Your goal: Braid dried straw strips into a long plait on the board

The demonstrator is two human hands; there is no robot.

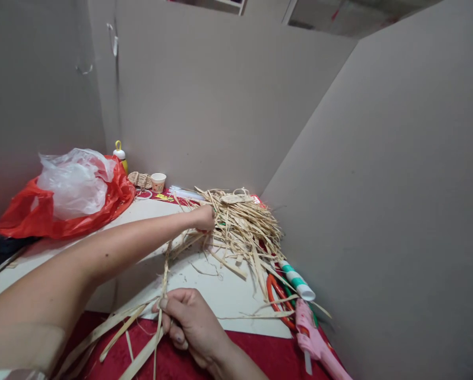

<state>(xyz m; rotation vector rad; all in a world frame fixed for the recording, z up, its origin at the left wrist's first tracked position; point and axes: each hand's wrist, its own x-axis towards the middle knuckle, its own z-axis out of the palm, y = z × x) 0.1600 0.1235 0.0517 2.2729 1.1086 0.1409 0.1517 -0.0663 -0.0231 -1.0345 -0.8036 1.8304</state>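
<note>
Head view: the right hand (191, 323) sits low and near the body, at the front edge of the white bench (230, 298). It is closed, thumb and fingers pinching a small bundle of flat straw strips (165, 275). From that pinch the strips run almost straight away from the body, tilting slightly right, up to the straw pile (242, 227). Their loose ends trail down and to the left over the red cloth (204, 359).

The left arm reaches far forward across the bench. The left hand (203, 217) is at the near-left edge of the pile, touching it. Its fingers are buried in the straw, so whether they are clenched on strands cannot be told. This hand is the nearer to the pile; the right hand is well apart from it and joined to it only by the strips.

The pile lies ahead and a little to the right of both hands, spreading toward the right wall. Just right of the right hand lie red-handled scissors (274, 295), a striped tube (297, 279) and a pink glue gun (312, 338). Far left sits a red bag (42, 219).
</note>
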